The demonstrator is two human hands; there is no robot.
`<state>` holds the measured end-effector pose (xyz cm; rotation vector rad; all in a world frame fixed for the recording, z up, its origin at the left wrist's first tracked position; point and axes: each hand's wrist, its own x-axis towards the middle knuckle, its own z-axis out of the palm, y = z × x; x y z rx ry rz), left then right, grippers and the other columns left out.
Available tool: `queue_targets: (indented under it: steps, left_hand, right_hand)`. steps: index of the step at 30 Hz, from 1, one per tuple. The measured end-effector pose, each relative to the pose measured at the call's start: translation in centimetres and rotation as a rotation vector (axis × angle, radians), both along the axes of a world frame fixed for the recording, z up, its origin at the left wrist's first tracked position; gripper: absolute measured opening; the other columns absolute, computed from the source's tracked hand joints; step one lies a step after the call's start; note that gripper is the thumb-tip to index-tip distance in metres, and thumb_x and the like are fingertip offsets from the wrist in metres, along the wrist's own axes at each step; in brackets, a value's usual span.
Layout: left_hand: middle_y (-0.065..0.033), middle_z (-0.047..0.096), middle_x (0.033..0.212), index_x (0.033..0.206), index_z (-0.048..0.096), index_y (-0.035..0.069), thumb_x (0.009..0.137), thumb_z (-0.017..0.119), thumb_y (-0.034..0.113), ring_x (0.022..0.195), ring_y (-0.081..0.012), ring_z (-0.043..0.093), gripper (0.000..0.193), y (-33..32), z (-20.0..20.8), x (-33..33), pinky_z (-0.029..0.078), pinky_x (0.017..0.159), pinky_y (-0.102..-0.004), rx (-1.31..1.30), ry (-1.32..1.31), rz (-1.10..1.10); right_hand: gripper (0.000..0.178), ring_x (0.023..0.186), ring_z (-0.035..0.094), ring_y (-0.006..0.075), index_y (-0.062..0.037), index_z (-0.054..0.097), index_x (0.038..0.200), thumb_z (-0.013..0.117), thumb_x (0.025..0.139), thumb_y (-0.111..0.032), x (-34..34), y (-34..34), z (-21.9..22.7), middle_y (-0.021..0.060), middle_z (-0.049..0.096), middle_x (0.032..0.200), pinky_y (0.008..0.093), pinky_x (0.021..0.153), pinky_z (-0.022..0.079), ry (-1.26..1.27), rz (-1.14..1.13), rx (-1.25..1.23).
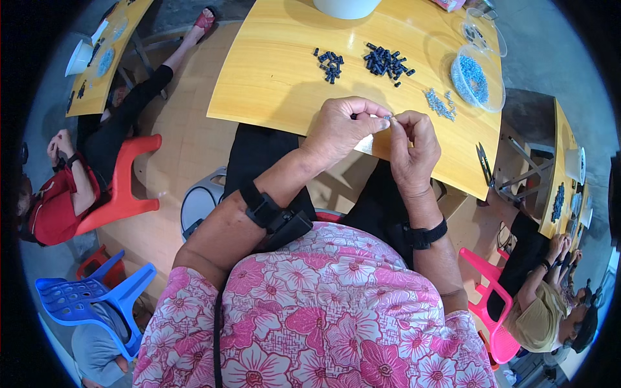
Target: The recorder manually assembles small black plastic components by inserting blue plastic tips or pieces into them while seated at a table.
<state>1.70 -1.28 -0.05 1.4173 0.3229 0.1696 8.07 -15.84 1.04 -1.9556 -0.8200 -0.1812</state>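
Observation:
Over the near edge of the yellow table (278, 84), my two hands meet fingertip to fingertip. My left hand (337, 128) is closed, with the end of a small black cylindrical part (354, 117) showing between its fingers. My right hand (415, 147) pinches at a tiny clear piece (388, 118) where the fingertips meet; its exact shape is too small to make out. Beyond them lie a smaller pile of black parts (331, 64) and a larger pile of black parts (386, 63). Loose clear pieces (441, 105) are scattered to the right of these.
A clear plastic bowl (499, 97) of bluish pieces stands at the right, beside a clear lid (498, 39). Black-handled snips (484, 163) lie at the right edge. A white bowl (346, 8) is at the back. Other people sit at side tables; red (123, 187), blue (84, 301) and pink chairs (495, 317) stand around.

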Motion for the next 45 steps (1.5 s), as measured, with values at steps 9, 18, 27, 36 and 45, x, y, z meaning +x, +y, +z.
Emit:
queue_targets:
  steps: [9, 18, 27, 36, 45]
  left_hand:
    - [0.0039, 0.059, 0.069, 0.096, 0.075, 0.004, 0.083, 0.074, 0.016, 0.065, -0.0035, 0.05, 0.018, -0.2, -0.1, 0.2, 0.044, 0.058, -0.0216, 0.082, -0.021, 0.026]
    - [0.0033, 0.061, 0.07, 0.096, 0.075, 0.003, 0.083, 0.075, 0.016, 0.064, -0.0032, 0.05, 0.018, 0.0, 0.1, 0.1, 0.044, 0.057, -0.0214, 0.078, 0.024, 0.013]
    - [0.0027, 0.06, 0.068, 0.095, 0.075, 0.004, 0.082, 0.075, 0.017, 0.063, -0.0042, 0.05, 0.019, -0.3, 0.0, 0.2, 0.044, 0.057, -0.023, 0.058, 0.008, 0.027]
    - [0.0078, 0.052, 0.071, 0.094, 0.074, 0.001, 0.083, 0.075, 0.01, 0.065, -0.0019, 0.044, 0.015, -0.2, 1.6, 0.0, 0.04, 0.059, -0.0176, 0.239, 0.041, 0.033]
    - [0.0045, 0.061, 0.077, 0.097, 0.073, 0.0, 0.085, 0.074, 0.011, 0.071, -0.0024, 0.049, 0.016, 0.1, 1.2, 0.0, 0.045, 0.065, -0.0187, 0.212, 0.071, 0.037]
  right_hand:
    - [0.019, 0.07, 0.063, 0.0308, -0.0048, 0.053, 0.09, 0.068, 0.08, 0.004, 0.4, -0.1, -0.3, 0.011, 0.061, 0.08, 0.0355, 0.062, 0.051, -0.175, 0.018, -0.047]
    - [0.022, 0.069, 0.062, 0.0307, -0.0059, 0.054, 0.089, 0.068, 0.077, 0.006, 0.5, -0.1, -0.1, 0.0118, 0.061, 0.08, 0.0363, 0.061, 0.051, -0.208, 0.027, -0.057]
    - [0.022, 0.069, 0.061, 0.0322, -0.0058, 0.052, 0.09, 0.068, 0.078, 0.004, 0.5, -0.2, -0.5, 0.0121, 0.059, 0.079, 0.0375, 0.061, 0.051, -0.195, 0.016, -0.093]
    - [0.017, 0.069, 0.062, 0.03, -0.005, 0.054, 0.089, 0.068, 0.08, 0.001, 0.4, -0.2, -0.3, 0.0125, 0.059, 0.079, 0.0354, 0.063, 0.051, -0.101, 0.0, -0.084]
    - [0.007, 0.068, 0.058, 0.0123, -0.0025, 0.065, 0.088, 0.068, 0.082, 0.001, 0.3, -0.6, 0.2, 0.0056, 0.061, 0.076, 0.0258, 0.064, 0.048, 0.304, 0.023, 0.079]
